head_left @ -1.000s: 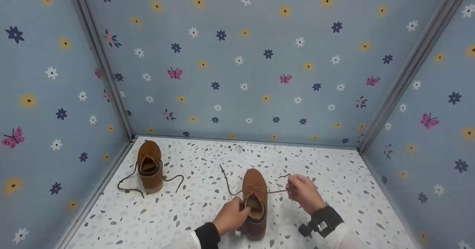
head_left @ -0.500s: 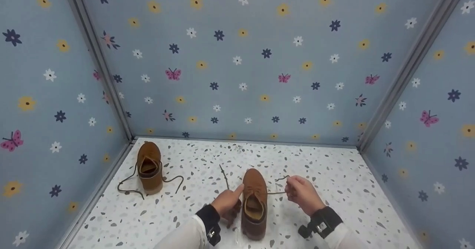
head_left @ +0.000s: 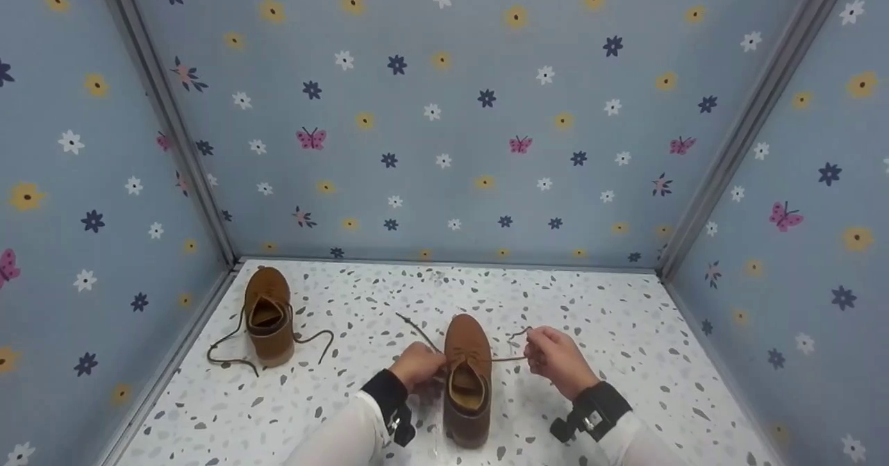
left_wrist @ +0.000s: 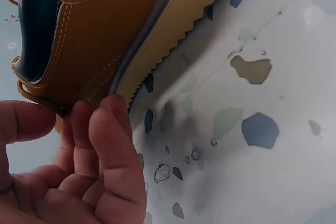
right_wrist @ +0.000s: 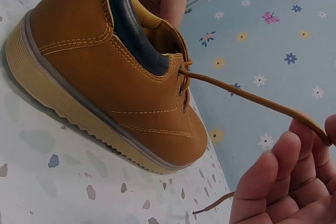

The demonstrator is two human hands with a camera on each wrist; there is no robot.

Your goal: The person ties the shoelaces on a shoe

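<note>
A brown lace-up shoe [head_left: 467, 334] stands upright on the speckled surface, toe pointing away, with a dark padded collar and a ridged pale sole [right_wrist: 79, 114]. To its right my right hand [head_left: 559, 362] pinches the brown shoelace [right_wrist: 247, 95], which runs nearly straight from the top eyelet to my fingers; its loose tip hangs beyond them. My left hand [head_left: 417, 367] is at the shoe's left side. In the left wrist view, its thumb and index finger pinch the left shoelace [left_wrist: 31, 96] close to the eyelets, and this lace's free end trails forward on the surface.
A matching brown shoe [head_left: 271, 344] stands at the back left, both its laces [head_left: 233, 362] spread loosely on the surface. Blue flower-patterned panels [head_left: 444, 160] with grey metal corner posts [head_left: 167, 115] enclose the white speckled surface [head_left: 590, 299] at the back and both sides.
My left hand has left the shoe's collar, moved forward along its left side and taken hold of the left shoelace. My right hand keeps its lace drawn out to the right.
</note>
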